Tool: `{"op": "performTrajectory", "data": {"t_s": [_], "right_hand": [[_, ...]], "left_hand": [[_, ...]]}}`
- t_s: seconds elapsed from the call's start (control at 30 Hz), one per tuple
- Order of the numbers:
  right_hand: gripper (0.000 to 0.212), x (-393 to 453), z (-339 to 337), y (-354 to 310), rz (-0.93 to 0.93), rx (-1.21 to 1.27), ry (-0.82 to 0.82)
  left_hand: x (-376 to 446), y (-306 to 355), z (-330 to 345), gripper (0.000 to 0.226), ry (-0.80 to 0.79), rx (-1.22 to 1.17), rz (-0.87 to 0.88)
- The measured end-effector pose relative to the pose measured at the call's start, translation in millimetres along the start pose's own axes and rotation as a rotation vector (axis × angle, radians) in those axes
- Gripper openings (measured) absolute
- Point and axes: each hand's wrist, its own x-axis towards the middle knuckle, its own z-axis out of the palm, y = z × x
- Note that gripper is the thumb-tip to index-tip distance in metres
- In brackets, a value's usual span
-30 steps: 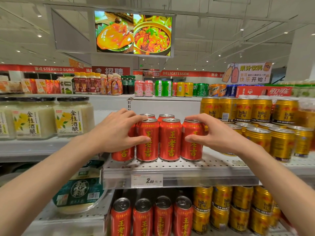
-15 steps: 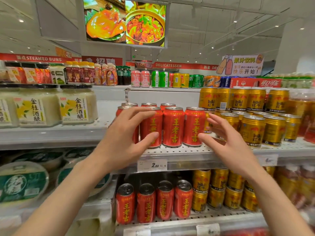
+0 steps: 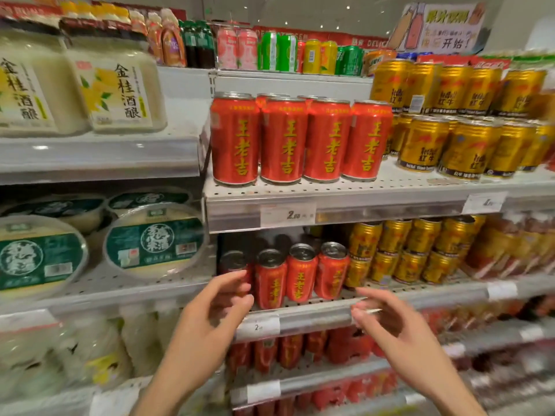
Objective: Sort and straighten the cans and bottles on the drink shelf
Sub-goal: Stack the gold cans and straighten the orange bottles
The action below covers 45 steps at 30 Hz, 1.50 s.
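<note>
Red herbal-tea cans stand upright in a straight front row on the upper white shelf, labels facing out, more behind them. One shelf down, a second row of red cans leans back, tops showing. My left hand hovers in front of the leftmost lower can, fingers loosely bent, holding nothing. My right hand hangs before the lower shelf edge, fingers relaxed and empty.
Gold Red Bull cans fill the right of both shelves. Large white jars and green-lidded tubs occupy the left bay. Mixed cans and bottles line the top shelf. More red packs sit blurred below.
Both hands let go of the upper red cans and dropped to the lower shelf row. The view came closer and tilted down.
</note>
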Motion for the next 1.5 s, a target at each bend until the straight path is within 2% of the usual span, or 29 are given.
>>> {"op": "performTrajectory", "data": {"t_s": [0.23,0.53,0.77,0.93,1.2,1.37,1.5], "right_hand": [[0.024,14,-47,34,0.003,-0.043,-0.003],[0.023,58,-141,69,-0.01,0.011,-0.141],[0.022,70,-172,80,0.009,0.064,-0.125],[0.02,71,-187,64,-0.037,-0.007,-0.073],[0.02,93,-226,13,-0.243,-0.106,0.035],[0.027,119,-253,-23,-0.448,-0.2,0.162],[0.035,155,-270,-53,-0.7,-0.351,0.295]], "left_hand": [[-7,3,76,0.028,0.044,0.007,-0.092],[1,53,185,0.025,0.115,0.014,-0.129],[11,70,214,0.026,0.109,0.031,-0.111],[29,80,221,0.029,0.079,-0.05,-0.039],[57,119,227,0.029,0.039,-0.057,0.158],[79,159,224,0.03,0.08,0.112,0.322],[102,184,231,0.032,0.139,0.25,0.434]]}}
